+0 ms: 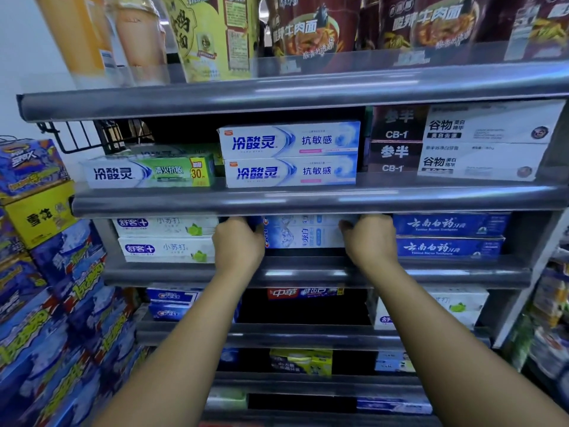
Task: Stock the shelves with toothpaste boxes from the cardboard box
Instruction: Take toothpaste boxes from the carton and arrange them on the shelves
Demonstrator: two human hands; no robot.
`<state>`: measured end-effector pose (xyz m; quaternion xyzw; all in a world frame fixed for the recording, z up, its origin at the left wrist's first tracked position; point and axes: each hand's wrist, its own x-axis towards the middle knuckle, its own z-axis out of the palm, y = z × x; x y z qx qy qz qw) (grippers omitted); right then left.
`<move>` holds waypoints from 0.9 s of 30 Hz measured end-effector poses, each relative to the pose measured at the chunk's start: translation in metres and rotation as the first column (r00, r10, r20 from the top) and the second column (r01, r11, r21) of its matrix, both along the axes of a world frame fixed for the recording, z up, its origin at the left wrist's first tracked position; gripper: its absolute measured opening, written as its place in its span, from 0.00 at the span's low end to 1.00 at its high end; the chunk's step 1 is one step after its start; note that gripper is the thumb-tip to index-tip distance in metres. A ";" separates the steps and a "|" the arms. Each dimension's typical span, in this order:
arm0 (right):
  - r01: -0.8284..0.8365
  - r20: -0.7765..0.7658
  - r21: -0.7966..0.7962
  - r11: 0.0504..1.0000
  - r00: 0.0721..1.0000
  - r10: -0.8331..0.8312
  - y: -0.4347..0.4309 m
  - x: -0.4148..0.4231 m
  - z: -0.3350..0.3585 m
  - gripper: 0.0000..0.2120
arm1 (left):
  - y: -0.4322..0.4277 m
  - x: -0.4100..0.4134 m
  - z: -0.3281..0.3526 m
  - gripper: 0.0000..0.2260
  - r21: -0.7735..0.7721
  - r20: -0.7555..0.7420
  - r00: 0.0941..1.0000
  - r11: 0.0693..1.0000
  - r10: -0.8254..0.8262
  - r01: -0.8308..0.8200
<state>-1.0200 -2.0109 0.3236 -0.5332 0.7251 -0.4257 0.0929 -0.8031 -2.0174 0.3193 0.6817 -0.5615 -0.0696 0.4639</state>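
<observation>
With our left hand (238, 241) and right hand (371, 238) closed on the Crest boxes' (303, 235) ends, we should slide them in level, square between their neighbours.

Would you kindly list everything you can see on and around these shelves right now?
Noodle cups: several, yellow and dark red, top shelf.
Lengsuanling boxes: two white-blue stacked, one green beside, second shelf.
Black-white boxes: two stacked, second shelf right.
Saky boxes: two, white, third shelf left.
Crest boxes: white-blue, third shelf centre, held.
Yunnan Baiyao boxes: two, blue, third shelf right.
Cartons: blue and yellow, stacked left.
Left hand, right hand: gripping the Crest boxes' ends.
</observation>
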 end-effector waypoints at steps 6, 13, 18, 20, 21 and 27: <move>0.007 0.062 0.005 1.000 0.998 -0.007 -0.003 0.001 0.000 0.19 | 0.000 0.003 0.001 0.12 0.022 -0.053 0.998 0.999 -0.040 0.041; -0.028 0.148 -0.291 0.956 0.986 0.074 0.045 0.006 -0.015 0.08 | 0.036 0.017 -0.029 0.17 -0.144 -0.039 0.968 0.960 -0.248 0.240; -0.077 0.200 -0.416 0.906 0.964 0.174 0.099 0.023 -0.062 0.13 | 0.087 0.039 -0.087 0.14 -0.258 -0.147 0.904 0.898 -0.402 0.358; -0.092 0.217 -0.373 0.923 0.959 0.183 0.118 0.027 -0.097 0.10 | 0.108 0.050 -0.126 0.12 -0.202 -0.144 0.887 0.891 -0.438 0.407; -0.091 0.224 -0.335 0.938 0.959 0.173 0.129 0.028 -0.118 0.09 | 0.118 0.057 -0.149 0.11 -0.145 -0.143 0.880 0.889 -0.453 0.434; -0.168 0.368 0.156 0.973 0.924 0.101 0.183 0.026 -0.270 0.07 | 0.174 0.099 -0.312 0.11 0.404 -0.322 0.870 0.776 -0.374 0.483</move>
